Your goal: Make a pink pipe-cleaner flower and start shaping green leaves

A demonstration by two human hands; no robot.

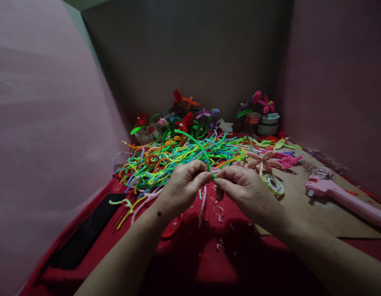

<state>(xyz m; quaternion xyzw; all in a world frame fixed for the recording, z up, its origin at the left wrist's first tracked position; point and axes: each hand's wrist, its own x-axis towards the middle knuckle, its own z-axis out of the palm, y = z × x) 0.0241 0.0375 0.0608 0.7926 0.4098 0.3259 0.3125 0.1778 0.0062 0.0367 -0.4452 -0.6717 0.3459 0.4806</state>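
Between my two hands is a green pipe cleaner (pixel 198 144), its long free end curving up and to the left. My left hand (pixel 186 181) pinches it near its lower end, thumb against the bent fingers. Close by on the right, my right hand (pixel 241 183) pinches the short lower end, with the fingertips of both hands nearly touching. A large heap of coloured pipe cleaners (pixel 156 164) lies just beyond my hands. Below them, on the red cloth (pixel 184 263), are small pale scraps (pixel 220 218) and a pink pipe cleaner (pixel 203 207).
A pink glue gun (pixel 341 195) and a round tape roll (pixel 273 185) lie on a brown board (pixel 304 218) at right, near a beige flower (pixel 264 162). A black phone-like slab (pixel 85 234) lies left. Finished flowers (pixel 187 119) and a lidded container (pixel 268 124) stand behind.
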